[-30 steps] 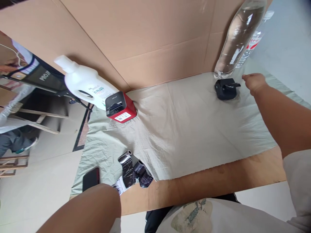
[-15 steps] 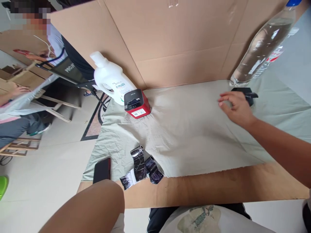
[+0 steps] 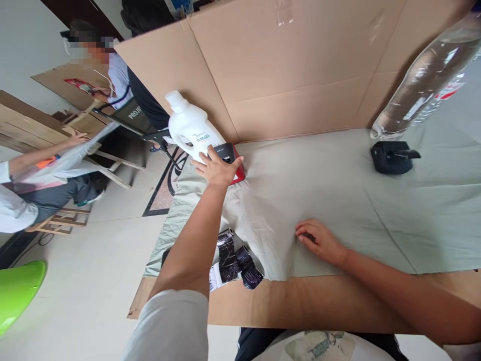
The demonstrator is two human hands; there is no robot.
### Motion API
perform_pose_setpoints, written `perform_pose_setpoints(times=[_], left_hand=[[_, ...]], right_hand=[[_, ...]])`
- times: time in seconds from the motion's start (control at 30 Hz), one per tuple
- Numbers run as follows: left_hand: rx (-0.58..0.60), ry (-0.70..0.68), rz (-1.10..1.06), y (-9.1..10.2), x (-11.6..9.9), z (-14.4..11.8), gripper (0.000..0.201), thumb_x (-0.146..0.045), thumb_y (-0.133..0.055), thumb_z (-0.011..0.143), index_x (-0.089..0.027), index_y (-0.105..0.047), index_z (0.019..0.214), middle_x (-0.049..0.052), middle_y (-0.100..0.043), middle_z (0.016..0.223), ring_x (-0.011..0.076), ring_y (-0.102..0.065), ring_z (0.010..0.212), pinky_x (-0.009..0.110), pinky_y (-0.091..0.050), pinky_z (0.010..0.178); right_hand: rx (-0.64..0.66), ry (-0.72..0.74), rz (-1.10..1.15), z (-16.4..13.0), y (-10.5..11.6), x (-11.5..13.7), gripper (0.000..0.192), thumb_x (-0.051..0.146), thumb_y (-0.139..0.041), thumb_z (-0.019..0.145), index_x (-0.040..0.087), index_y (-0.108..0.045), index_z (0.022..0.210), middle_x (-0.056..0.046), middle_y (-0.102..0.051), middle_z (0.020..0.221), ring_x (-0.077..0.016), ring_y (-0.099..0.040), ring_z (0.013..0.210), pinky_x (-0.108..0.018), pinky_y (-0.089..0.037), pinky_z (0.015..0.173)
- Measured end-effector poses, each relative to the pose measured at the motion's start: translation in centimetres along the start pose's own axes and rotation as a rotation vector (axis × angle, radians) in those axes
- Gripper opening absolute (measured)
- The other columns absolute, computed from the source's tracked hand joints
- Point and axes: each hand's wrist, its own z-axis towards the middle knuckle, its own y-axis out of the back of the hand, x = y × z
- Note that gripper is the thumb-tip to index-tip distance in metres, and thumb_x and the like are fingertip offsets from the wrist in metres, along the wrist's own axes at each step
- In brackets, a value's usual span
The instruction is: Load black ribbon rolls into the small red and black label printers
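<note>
My left hand (image 3: 217, 169) reaches over a small red and black box-shaped device (image 3: 240, 170). Its fingers are spread across the black top, hiding much of it; firm contact cannot be made out. Right behind stands a white jug-shaped bottle (image 3: 193, 123) with a handle, close to my fingertips. My right hand (image 3: 319, 241) rests low over the grey-green cloth (image 3: 300, 185), fingers loosely bent, thumb apart, nothing visible in it. Two rolls of shiny black film (image 3: 227, 255) lie beside my left forearm, which partly covers their white end.
A black device with a lever (image 3: 393, 158) sits at the right, before a large clear bottle (image 3: 421, 80) of liquid. A cardboard panel (image 3: 300, 65) closes the back. A phone's edge (image 3: 165, 254) shows behind my forearm. Other people and a chair (image 3: 131, 115) are at left.
My left arm has stretched forward, bringing the hand onto the red and black device. My right hand has drawn back from the black device with the lever towards the cloth's front. The view has shifted.
</note>
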Motion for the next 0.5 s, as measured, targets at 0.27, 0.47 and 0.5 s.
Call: perform_pose_setpoints(times=[0.27,0.47,0.5], left_hand=[[0.198,0.158,0.187,-3.3,-1.2,3.4,0.104,-0.060,-0.079,0.063,-0.032,-0.031,0.152,0.018,-0.012,0.164,0.0540,-0.030,0.141,0.070,-0.031,0.109],[0.062,0.126,0.149,-4.2,0.9,2.1,0.095,-0.063,-0.075,0.065,-0.033,-0.036,0.147,0.014,-0.024,0.155,0.0449,-0.038,0.135,0.062,-0.038,0.108],[0.042,0.128,0.130,-4.4,1.1,1.9,0.094,-0.063,-0.075,0.066,-0.033,-0.036,0.146,0.013,-0.024,0.154,0.0440,-0.038,0.135,0.061,-0.039,0.107]], right_hand=[[-0.079,0.060,-0.002,-0.2,-1.1,-0.5,0.011,0.019,-0.054,0.091,0.022,-0.064,0.094,-0.008,-0.071,0.097,-0.0219,-0.064,0.095,-0.042,-0.056,0.085],[0.072,0.113,0.141,-2.8,-2.0,1.5,0.007,0.021,-0.058,0.087,0.020,-0.065,0.091,-0.008,-0.072,0.097,-0.0215,-0.063,0.097,-0.041,-0.053,0.089],[0.124,0.139,0.180,-3.4,-2.2,2.0,0.007,0.021,-0.058,0.087,0.020,-0.065,0.090,-0.007,-0.072,0.097,-0.0211,-0.063,0.097,-0.041,-0.053,0.090]])
